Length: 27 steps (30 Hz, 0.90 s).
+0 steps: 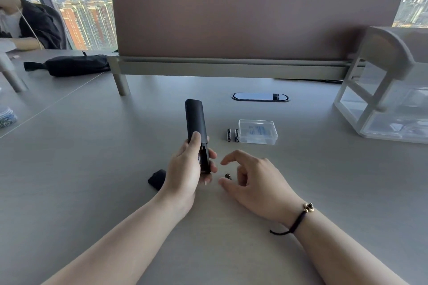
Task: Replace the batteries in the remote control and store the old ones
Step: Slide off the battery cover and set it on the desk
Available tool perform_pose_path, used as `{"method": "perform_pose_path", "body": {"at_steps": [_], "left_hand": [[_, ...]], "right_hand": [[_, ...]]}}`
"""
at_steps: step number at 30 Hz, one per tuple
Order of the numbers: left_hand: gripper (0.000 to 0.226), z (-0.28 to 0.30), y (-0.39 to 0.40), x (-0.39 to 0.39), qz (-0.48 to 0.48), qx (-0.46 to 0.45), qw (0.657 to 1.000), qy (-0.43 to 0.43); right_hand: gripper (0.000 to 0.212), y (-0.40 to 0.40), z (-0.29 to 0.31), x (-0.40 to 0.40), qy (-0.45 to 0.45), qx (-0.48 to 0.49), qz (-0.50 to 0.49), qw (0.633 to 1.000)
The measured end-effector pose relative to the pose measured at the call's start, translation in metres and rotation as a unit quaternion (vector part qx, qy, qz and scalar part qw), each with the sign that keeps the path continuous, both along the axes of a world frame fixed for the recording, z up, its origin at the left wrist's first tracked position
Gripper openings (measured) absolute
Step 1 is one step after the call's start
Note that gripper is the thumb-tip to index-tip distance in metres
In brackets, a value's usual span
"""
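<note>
My left hand (185,170) grips a black remote control (195,124) by its lower end, back side up, with the battery compartment uncovered. The black battery cover (157,179) lies on the table just left of that hand. My right hand (254,180) hovers over the table with fingers spread and curled; a small dark battery (228,176) lies between its thumb and forefinger, apart from the fingers. Two black batteries (232,135) lie side by side farther back. Right beside them stands a small clear plastic box (258,131) with its lid on.
A brown desk divider (254,23) closes the back of the grey table (92,157). A cable grommet (260,96) is set into the table behind the box. A clear drawer organiser (382,99) stands at right. A black pouch (74,65) and another person sit at far left.
</note>
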<state>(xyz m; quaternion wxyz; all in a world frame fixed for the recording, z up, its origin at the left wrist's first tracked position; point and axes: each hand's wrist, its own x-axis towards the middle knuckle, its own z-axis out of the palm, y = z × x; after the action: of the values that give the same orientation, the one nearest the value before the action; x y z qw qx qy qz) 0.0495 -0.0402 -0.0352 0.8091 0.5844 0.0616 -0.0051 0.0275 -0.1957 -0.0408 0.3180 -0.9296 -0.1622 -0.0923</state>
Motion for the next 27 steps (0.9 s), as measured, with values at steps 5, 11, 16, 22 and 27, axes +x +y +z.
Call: {"method": "perform_pose_path", "body": {"at_steps": [5,11,16,22,27], "left_hand": [[0.059,0.005,0.002,-0.004,-0.058,-0.056,0.997,0.023],[0.054,0.006,-0.003,-0.012,-0.135,-0.050,0.989,0.019],[0.055,0.005,-0.003,-0.015,-0.181,-0.006,0.983,-0.022],[0.051,0.003,-0.003,-0.015,-0.194,0.003,0.980,-0.048],[0.049,0.000,-0.003,-0.014,-0.193,0.012,0.979,-0.065]], "right_hand": [[0.015,-0.001,0.002,0.001,-0.074,0.111,-0.034,0.990],[0.022,0.009,0.002,-0.006,-0.102,0.120,0.007,0.987],[0.032,0.007,0.002,-0.005,-0.082,0.156,0.010,0.984],[0.031,0.008,0.003,-0.005,-0.051,0.192,0.013,0.980],[0.031,0.008,0.004,-0.005,-0.035,0.211,0.014,0.977]]}}
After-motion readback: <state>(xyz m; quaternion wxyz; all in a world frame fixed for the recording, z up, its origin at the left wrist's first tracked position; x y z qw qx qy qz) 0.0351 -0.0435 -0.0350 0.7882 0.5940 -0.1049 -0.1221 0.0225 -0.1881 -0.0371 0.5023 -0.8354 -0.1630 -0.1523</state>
